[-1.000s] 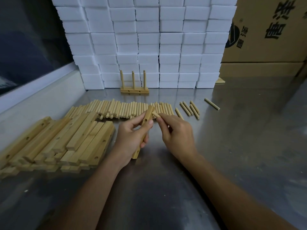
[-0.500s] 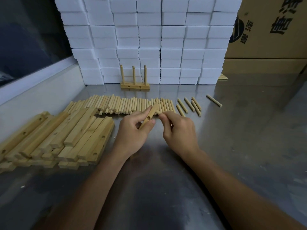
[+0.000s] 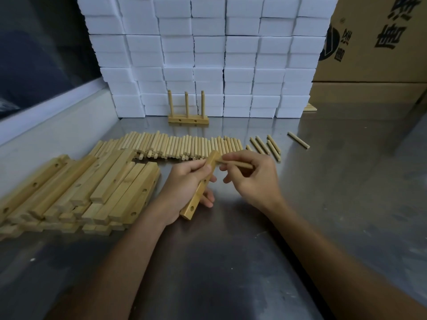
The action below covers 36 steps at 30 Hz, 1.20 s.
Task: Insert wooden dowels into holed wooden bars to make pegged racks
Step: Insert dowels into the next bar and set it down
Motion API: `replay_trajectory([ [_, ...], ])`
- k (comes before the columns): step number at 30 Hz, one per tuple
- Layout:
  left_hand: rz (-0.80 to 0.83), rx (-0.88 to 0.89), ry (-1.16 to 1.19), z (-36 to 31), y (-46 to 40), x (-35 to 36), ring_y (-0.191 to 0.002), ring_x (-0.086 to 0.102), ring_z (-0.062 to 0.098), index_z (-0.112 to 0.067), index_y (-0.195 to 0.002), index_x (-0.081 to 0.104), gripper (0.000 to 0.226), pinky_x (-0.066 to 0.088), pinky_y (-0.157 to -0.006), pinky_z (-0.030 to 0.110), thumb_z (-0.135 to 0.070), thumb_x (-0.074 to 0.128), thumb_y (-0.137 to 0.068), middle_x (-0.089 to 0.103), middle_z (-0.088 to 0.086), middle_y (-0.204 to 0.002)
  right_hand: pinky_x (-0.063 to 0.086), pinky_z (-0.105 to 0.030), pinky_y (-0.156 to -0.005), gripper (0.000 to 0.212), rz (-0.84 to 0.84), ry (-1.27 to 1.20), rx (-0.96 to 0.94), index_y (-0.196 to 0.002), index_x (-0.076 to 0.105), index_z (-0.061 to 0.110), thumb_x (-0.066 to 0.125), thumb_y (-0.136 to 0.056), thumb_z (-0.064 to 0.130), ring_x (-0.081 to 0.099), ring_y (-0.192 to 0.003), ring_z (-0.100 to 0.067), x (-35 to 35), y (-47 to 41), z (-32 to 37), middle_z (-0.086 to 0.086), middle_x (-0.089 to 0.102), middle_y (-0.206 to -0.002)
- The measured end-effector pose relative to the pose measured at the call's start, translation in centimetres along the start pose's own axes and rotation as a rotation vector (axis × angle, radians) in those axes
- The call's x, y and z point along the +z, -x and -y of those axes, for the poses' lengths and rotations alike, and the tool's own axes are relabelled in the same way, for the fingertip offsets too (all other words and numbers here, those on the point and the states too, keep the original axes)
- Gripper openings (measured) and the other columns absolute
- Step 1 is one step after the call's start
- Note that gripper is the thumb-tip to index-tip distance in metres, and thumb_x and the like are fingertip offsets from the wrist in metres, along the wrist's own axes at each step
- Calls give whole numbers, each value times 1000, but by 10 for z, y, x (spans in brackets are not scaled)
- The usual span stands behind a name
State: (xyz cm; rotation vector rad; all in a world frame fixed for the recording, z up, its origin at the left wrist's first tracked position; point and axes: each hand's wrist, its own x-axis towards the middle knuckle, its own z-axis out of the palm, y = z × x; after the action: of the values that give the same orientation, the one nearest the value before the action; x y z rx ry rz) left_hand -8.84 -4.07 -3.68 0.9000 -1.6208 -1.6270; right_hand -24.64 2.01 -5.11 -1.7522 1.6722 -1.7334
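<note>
A holed wooden bar (image 3: 201,186) is gripped in the left hand (image 3: 184,188), fingers and thumb curled round its middle; it is held tilted above the counter (image 3: 346,204), near end low, far end raised toward the right hand (image 3: 251,179). Two holes are seen on its near half. A dowel (image 3: 234,164) is pinched between the fingers and thumb of the right hand, its left tip laid against the bar's upper end; whether it has entered a hole cannot be told. Just beyond both hands a row of loose dowels (image 3: 184,147) is spread on the counter. A stack of bars (image 3: 87,192) is piled left of the left hand. A finished rack (image 3: 188,117) with three upright pegs is stood farther back, against white blocks (image 3: 208,54).
</note>
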Motion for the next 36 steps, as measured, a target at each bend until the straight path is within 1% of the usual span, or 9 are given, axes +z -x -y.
replay_trajectory([
  [5,90,-105,259,-1,0,8,-48,53,19,-3,-117,65,26,37,-35,22,-14,46,-102,61,12,-86,50,-15,-52,8,-156,-243,62,-91,69,-3,68,-90,5,70,-62,-15,7,-1,7,-11,73,-84],
  [11,57,-187,356,2,-1,18,-48,51,17,0,-117,62,27,34,-36,21,-15,44,-103,56,14,-89,51,-23,-49,18,-169,-147,107,-85,68,3,73,-88,20,66,-58,-15,7,-2,-4,-3,70,-73],
  [15,26,-235,471,2,-4,19,-51,53,15,-1,-112,63,25,38,-39,19,-16,44,-104,57,14,-89,55,-28,-58,21,-75,50,127,-100,73,13,70,-90,32,65,-67,-12,10,-3,-8,6,69,-80],
  [19,-6,-277,652,2,-8,13,-56,55,14,-1,-118,59,28,44,-43,20,-20,44,-104,61,10,-81,56,-33,-67,15,-48,338,122,-93,71,17,63,-94,30,62,-70,-7,5,-3,-12,9,66,-77],
  [21,-11,-269,709,3,-9,10,-58,57,15,-2,-116,60,28,46,-46,21,-21,43,-104,63,9,-77,55,-36,-72,17,-33,541,105,-97,71,17,60,-95,29,63,-79,-13,-6,-7,-15,4,68,-87],
  [23,-10,-262,739,3,-9,8,-60,58,16,-2,-115,61,28,49,-50,22,-21,45,-103,63,10,-79,48,-38,-91,29,-40,726,160,-117,67,17,57,-95,34,59,-107,-22,-20,-14,-23,-4,65,-115],
  [27,-2,-264,762,5,-11,7,-65,59,18,-1,-116,62,29,52,-58,25,-22,47,-103,63,12,-84,25,-49,-109,51,95,925,491,-138,50,23,40,-98,53,36,-135,-28,-37,-20,-37,-7,42,-146],
  [31,10,-270,772,6,-11,7,-64,60,18,-2,-114,63,28,54,-59,26,-22,48,-102,65,12,-81,28,-49,-104,46,95,937,526,-114,65,19,39,-97,54,43,-127,-28,-36,-19,-42,-4,49,-137],
  [36,10,-272,766,6,-11,7,-65,61,19,-1,-116,64,28,54,-61,27,-21,48,-102,65,12,-81,41,-42,-88,37,-131,905,556,-82,67,10,49,-96,40,57,-96,-32,-39,-20,-39,-8,63,-91],
])
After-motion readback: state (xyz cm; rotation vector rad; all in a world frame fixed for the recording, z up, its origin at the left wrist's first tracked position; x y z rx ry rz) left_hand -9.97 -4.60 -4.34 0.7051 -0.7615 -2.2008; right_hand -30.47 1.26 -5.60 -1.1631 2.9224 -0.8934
